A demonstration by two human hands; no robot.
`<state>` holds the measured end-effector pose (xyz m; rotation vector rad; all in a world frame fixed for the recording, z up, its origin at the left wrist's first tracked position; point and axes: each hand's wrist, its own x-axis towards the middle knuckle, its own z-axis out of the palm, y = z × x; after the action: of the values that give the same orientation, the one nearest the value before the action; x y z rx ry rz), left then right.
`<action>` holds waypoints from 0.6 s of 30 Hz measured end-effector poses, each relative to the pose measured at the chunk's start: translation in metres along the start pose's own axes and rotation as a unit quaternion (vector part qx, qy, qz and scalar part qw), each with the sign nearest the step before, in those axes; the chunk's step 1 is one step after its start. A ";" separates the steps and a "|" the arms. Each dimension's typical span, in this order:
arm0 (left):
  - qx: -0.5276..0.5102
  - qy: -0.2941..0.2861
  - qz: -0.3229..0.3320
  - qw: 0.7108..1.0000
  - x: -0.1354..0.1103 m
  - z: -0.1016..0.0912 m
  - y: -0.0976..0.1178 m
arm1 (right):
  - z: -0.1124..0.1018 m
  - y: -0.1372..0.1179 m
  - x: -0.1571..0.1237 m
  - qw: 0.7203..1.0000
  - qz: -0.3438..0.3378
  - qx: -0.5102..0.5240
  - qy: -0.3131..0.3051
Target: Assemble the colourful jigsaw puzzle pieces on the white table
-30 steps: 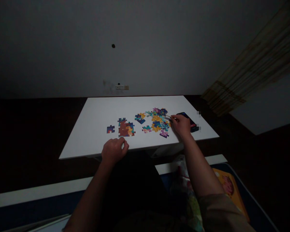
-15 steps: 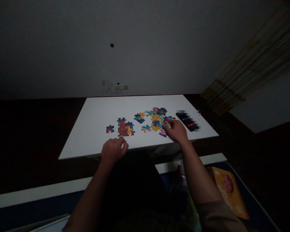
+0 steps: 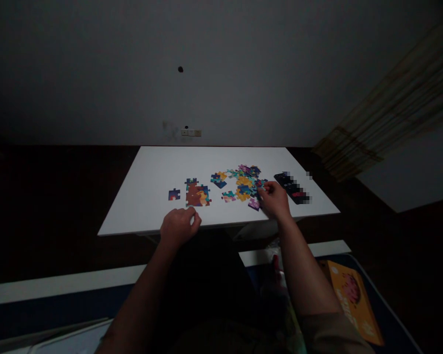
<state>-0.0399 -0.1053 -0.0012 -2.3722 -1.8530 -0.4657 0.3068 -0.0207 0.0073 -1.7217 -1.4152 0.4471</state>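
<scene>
Loosely curled, my left hand (image 3: 179,226) rests at the front edge of the white table (image 3: 133,206), with nothing visible in it. Just beyond it lies a joined block of brown and blue puzzle pieces (image 3: 197,194), and a single blue puzzle piece (image 3: 174,194) sits apart to its left. My right hand (image 3: 276,199) is at the right side of a loose puzzle pile (image 3: 244,181), its fingertips pinched on a puzzle piece mostly hidden by the fingers. A purple puzzle piece (image 3: 254,204) lies just left of that hand.
A dark phone (image 3: 292,188), partly pixelated, lies to the right of my right hand. Below the table, an orange box (image 3: 354,300) rests on a blue surface at the right, near a clear plastic bag (image 3: 275,265). A wall with a socket (image 3: 191,132) stands behind the table.
The whole view has shifted slightly, so the table appears farther right. My right hand has moved slightly right at the pile's edge. My left hand stays curled at the table edge.
</scene>
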 end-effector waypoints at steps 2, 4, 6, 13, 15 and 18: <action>-0.009 0.003 0.001 1.000 0.000 -0.001 0.000 | 0.000 -0.005 -0.001 0.999 -0.005 0.046 0.009; -0.006 0.002 0.003 1.000 0.000 -0.001 0.000 | -0.001 -0.013 -0.003 0.995 -0.011 0.100 0.007; 0.006 -0.001 0.009 1.000 -0.001 -0.002 0.000 | -0.001 -0.021 -0.006 0.988 -0.017 0.155 -0.016; 0.008 0.008 0.015 1.000 -0.002 -0.002 0.000 | 0.018 -0.054 -0.027 0.948 -0.003 0.288 -0.138; 0.004 0.009 0.015 1.000 -0.002 -0.002 0.000 | 0.025 -0.063 -0.032 0.944 -0.011 0.290 -0.159; -0.003 0.014 0.014 1.000 -0.002 -0.002 -0.001 | 0.034 -0.072 -0.038 0.939 -0.015 0.289 -0.184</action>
<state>-0.0413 -0.1079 -0.0003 -2.3799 -1.8065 -0.4996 0.2259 -0.0426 0.0343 -1.1712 -1.3747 1.0937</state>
